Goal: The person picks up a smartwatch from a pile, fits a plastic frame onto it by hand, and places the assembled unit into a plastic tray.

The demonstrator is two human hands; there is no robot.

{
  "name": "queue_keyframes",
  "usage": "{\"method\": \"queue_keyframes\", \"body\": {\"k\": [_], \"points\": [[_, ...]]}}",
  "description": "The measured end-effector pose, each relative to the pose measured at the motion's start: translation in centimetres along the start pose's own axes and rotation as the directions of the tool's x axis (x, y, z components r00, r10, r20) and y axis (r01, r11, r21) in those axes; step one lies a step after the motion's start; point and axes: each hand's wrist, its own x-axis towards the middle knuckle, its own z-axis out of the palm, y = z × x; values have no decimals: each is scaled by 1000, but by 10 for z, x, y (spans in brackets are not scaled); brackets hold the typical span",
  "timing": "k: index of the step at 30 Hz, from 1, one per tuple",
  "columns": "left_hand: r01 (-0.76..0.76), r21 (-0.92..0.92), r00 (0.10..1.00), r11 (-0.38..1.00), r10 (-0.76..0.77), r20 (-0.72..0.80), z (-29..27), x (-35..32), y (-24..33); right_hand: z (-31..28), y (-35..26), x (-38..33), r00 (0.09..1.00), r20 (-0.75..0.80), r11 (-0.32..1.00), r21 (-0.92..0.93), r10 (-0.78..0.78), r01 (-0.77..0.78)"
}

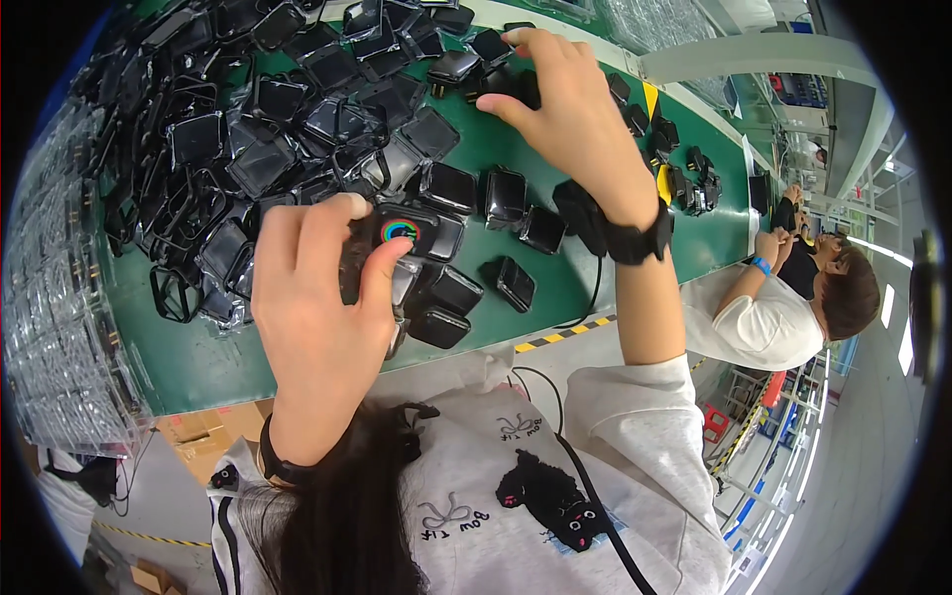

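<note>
My left hand (315,307) grips a small black square device (402,234) whose screen shows a coloured ring; my thumb and fingers wrap its left side. Around it lie several loose black square devices (504,196) on the green belt (208,357). My right hand (567,104) reaches farther up the belt, fingers curled over another black device (504,81) near the edge of the big pile. A black band (635,241) is on my right wrist, with a black cord hanging from it.
A large heap of black device bodies and frames (228,129) covers the belt's left and far part. Clear plastic trays (59,327) are stacked along the left edge. A seated co-worker (783,307) in white works at the right, beside more black parts (694,183).
</note>
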Motion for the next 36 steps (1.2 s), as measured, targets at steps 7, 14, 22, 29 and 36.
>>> {"method": "queue_keyframes", "body": {"k": [7, 14, 22, 29, 36], "points": [[268, -684, 964, 679, -187, 191, -11, 4, -4, -47, -28, 15, 957, 153, 880, 449, -246, 154], [309, -726, 951, 615, -179, 253, -19, 7, -15, -25, -53, 5, 890, 450, 954, 230, 72, -193], [503, -864, 862, -13, -57, 503, -28, 15, -20, -47, -67, 32, 932, 270, 692, 722, -243, -29], [288, -902, 958, 321, -82, 276, -40, 9, -32, -9, -60, 30, 927, 192, 870, 447, -323, 211], [285, -892, 954, 350, -195, 228, -30, 7, -27, -47, -83, 24, 953, 299, 622, 755, -47, -207]]}}
